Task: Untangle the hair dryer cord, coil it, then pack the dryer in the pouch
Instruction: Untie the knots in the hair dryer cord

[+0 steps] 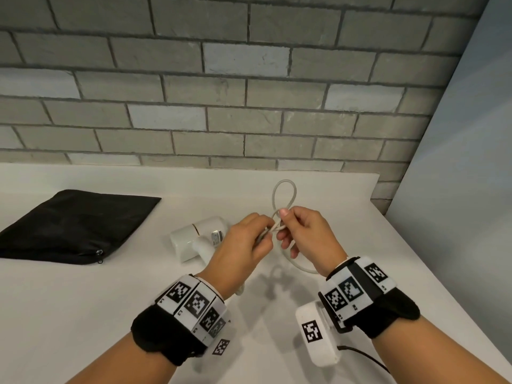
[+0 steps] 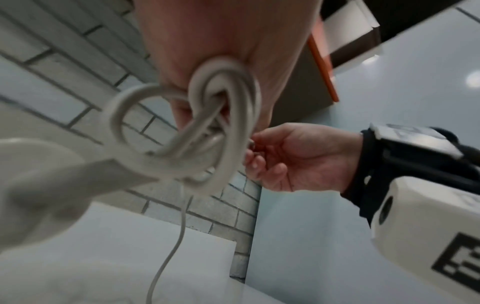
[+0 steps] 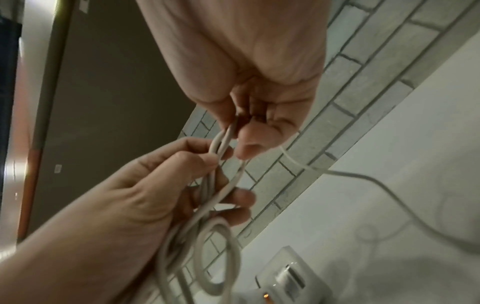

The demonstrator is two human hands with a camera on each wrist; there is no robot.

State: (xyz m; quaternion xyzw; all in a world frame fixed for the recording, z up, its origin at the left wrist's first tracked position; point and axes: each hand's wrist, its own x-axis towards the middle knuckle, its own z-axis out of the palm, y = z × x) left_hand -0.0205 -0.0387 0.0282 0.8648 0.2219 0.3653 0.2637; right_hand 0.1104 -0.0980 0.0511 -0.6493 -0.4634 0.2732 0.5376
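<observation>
A white hair dryer [image 1: 194,239] lies on the white table [image 1: 83,300], just left of my hands. Its pale grey cord [image 1: 285,192] is held up above the table, with a loop rising behind my fingers. My left hand [image 1: 246,242] grips a bundle of knotted cord loops [image 2: 207,127]. My right hand [image 1: 302,231] pinches two cord strands [image 3: 223,137] between thumb and fingers right beside the left hand. A further length of the cord [image 3: 363,179] trails down onto the table. The black pouch [image 1: 74,225] lies flat at the far left.
A grey brick wall [image 1: 221,92] runs along the back of the table. A pale panel [image 1: 457,189] closes the right side. The table's right edge runs diagonally beside my right wrist.
</observation>
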